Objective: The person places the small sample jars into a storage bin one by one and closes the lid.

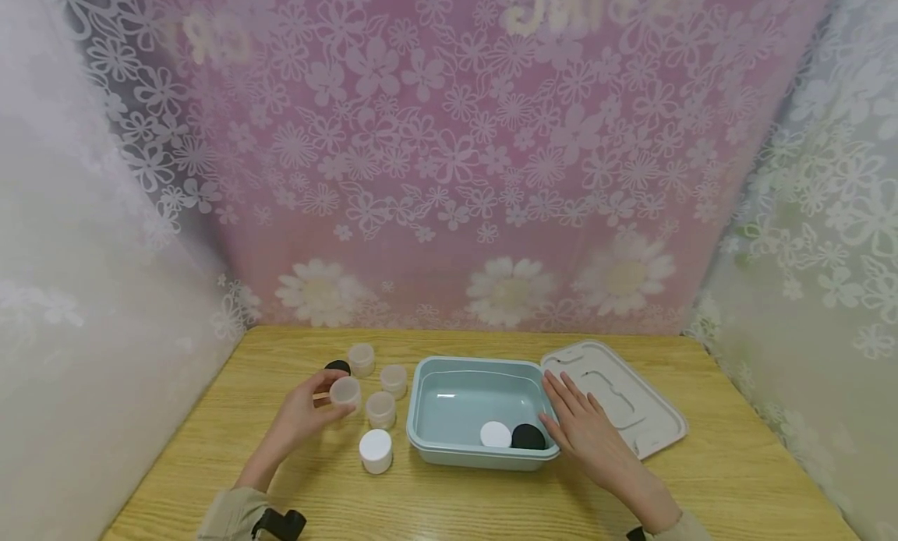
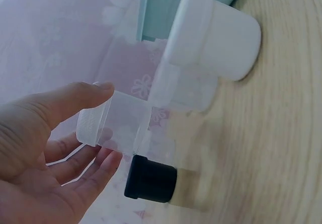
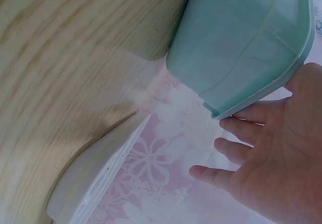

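My left hand [image 1: 303, 410] holds a small clear screw-top jar [image 1: 346, 394] between thumb and fingers. In the left wrist view the same jar [image 2: 123, 121] looks lifted off the table, its frosted lid near the thumb. My right hand [image 1: 592, 440] lies with straight fingers against the right rim of a light blue plastic bin [image 1: 484, 458]; in the right wrist view its fingers touch the rim from outside. Inside the bin, a white-topped jar [image 1: 496, 434] and a black-topped one [image 1: 528, 436] sit side by side at the front right.
Left of the bin stand three more clear jars [image 1: 361, 359], a white jar [image 1: 376, 452] nearer the front, and a black jar [image 1: 338, 365] behind my left hand. A pale bin lid [image 1: 631, 404] lies on the wooden table [image 1: 449, 510] to the right. Flowered cloth surrounds the table.
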A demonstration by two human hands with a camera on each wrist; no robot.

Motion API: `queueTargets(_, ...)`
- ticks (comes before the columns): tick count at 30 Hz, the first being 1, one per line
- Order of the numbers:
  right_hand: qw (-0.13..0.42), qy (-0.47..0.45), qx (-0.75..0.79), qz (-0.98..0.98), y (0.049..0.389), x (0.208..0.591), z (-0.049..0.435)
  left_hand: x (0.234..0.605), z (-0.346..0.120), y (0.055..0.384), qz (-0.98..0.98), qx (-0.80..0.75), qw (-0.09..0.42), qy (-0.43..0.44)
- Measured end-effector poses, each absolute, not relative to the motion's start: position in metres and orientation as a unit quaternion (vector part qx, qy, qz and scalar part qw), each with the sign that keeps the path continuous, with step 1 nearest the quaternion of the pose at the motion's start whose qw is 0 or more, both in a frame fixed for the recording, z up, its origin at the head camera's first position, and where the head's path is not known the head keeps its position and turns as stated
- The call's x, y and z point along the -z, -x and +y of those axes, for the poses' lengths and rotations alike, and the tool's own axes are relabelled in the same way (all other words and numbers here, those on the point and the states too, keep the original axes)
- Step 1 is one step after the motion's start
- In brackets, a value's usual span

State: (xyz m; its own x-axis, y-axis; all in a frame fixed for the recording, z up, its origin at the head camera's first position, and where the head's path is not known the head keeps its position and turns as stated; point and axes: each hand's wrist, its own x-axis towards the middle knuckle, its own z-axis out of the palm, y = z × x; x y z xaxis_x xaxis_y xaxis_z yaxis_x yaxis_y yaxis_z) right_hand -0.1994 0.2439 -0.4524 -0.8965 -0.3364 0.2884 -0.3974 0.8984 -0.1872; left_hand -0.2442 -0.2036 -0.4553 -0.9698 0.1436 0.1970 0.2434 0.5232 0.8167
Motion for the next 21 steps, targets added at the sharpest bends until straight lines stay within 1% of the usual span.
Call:
queueTargets(8, 0.127, -0.189, -0.121, -0.966, 0.200, 0.453, 0.244, 0.441, -0.199, 0.247, -0.872, 0.463, 0.073, 0.141)
queueTargets(21, 0.132, -0.191, -0.117, -0.966, 0.201, 0.455, 0.245, 0.423, -0.175, 0.255, -0.870, 0.459, 0.069, 0.169)
